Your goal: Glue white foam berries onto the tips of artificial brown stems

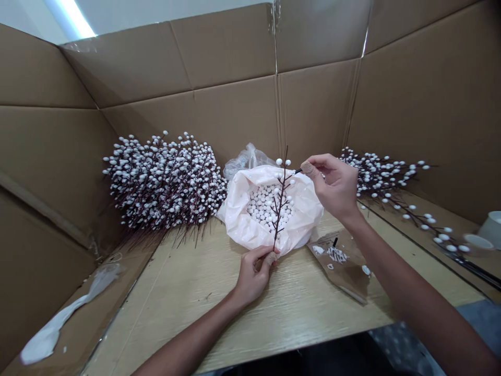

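Note:
My left hand (256,271) pinches the lower end of a dark twig (279,209), which stands nearly upright with a few white berries on its upper side shoots. My right hand (334,185) is closed on a thin black stick (299,171); its whitish tip points left at the upper part of the twig, and I cannot tell whether they touch. Behind the twig sits an open white plastic bag (240,230) holding many loose white berries (260,201). Below my right hand lies a brown cardboard piece (348,279) with white paste (337,255) smeared on it.
Finished-looking berry branches (168,183) are heaped at left, with more branches (376,172) at right. A clear plastic bag (250,156) stands behind. White cups (491,230) are at far right, a white plastic strip (58,324) at left. Cardboard walls (235,115) enclose the table (188,297).

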Demonstrator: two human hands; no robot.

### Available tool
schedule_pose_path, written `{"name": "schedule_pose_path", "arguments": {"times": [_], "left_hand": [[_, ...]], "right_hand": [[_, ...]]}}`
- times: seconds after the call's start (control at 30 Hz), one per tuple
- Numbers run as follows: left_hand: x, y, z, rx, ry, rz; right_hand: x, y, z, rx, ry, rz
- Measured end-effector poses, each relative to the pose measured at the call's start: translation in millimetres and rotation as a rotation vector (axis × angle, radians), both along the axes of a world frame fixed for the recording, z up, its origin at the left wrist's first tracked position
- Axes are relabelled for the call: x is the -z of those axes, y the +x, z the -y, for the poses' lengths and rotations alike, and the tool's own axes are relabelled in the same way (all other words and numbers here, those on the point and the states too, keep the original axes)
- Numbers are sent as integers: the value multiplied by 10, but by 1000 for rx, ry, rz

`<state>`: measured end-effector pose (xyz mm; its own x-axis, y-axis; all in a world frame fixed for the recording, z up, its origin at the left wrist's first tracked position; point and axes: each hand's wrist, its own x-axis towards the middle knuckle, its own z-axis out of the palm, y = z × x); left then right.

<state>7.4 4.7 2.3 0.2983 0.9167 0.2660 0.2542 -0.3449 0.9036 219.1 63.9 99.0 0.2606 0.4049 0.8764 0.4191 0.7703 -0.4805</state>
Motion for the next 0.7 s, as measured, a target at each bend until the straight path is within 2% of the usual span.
{"name": "schedule_pose_path", "arguments": {"times": [0.13, 0.23, 0.43, 0.53, 0.6, 0.7], "left_hand": [[1, -6, 3, -3, 6, -3], [7, -9, 2, 0, 13, -4], [17, -3, -4, -3, 24, 4], [9, 0, -4, -7, 27, 0], [4, -3, -1, -12, 29, 2], [3, -11, 6, -19, 34, 5]], "right_hand": [[-41, 39, 30, 0, -4, -55], [-140, 82, 61, -2, 13, -81], [-588, 162, 119, 23, 101, -52], [-785, 168, 145, -19, 88, 16], [-836, 158, 147, -52, 56, 69], [-803, 129, 124, -72, -6, 149]]}}
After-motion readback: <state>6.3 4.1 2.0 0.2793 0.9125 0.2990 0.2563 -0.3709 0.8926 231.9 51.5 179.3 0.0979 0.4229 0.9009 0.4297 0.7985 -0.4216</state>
